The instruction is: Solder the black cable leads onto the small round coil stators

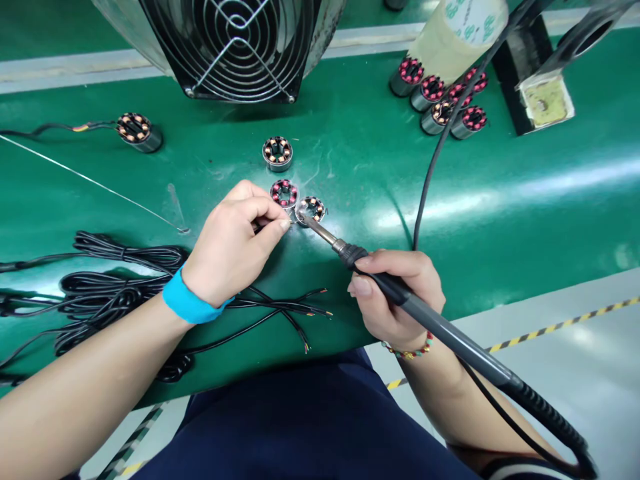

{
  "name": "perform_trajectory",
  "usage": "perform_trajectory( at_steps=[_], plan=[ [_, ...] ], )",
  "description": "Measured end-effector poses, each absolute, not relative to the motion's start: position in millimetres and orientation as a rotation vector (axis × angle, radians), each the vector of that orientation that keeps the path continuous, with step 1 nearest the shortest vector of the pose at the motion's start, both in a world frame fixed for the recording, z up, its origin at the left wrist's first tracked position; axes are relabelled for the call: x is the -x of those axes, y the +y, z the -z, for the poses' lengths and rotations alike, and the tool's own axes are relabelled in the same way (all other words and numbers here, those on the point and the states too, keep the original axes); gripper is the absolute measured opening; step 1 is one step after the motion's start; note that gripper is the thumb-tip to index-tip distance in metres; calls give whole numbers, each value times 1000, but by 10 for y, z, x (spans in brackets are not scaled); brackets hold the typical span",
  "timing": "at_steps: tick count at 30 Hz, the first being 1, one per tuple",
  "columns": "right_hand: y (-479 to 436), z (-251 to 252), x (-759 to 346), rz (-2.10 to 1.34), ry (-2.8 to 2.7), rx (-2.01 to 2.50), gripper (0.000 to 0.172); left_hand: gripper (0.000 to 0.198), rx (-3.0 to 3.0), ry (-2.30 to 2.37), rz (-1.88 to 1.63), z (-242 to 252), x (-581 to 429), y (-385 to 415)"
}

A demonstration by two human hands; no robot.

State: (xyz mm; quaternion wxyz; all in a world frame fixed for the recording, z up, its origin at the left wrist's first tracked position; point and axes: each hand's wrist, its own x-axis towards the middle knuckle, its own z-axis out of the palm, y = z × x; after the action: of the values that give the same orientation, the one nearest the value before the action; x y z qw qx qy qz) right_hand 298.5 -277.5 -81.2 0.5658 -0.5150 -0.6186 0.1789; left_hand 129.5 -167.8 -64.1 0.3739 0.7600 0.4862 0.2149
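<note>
In my right hand [400, 293] is a soldering iron [440, 320], its tip angled down-left onto a small copper-wound motor stator [311, 210]. A wisp of smoke rises around the tip. My left hand [245, 233], with a blue wristband, is closed in a pinch beside that stator; what lies between the fingertips is too small to make out. Touching the first stator is one with pink-red windings [285, 193]. Just behind them stands another copper-wound stator [277, 153].
A fan [237, 47] stands at the back. Black cable bundles [115, 280] lie at left, near a wired stator [137, 131] and a thin silvery wire [95, 177]. Several stators [427, 92], a tape roll [457, 37] and a sponge holder [545, 103] sit at back right.
</note>
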Motion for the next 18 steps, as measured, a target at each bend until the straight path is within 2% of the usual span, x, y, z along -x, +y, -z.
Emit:
perform_trajectory(
  at_steps=[18],
  plan=[
    [-2779, 762, -2980, -407, -1520, 1256, 19, 12, -1969, 1244, -554, 649, -1297, -1667]
  ],
)
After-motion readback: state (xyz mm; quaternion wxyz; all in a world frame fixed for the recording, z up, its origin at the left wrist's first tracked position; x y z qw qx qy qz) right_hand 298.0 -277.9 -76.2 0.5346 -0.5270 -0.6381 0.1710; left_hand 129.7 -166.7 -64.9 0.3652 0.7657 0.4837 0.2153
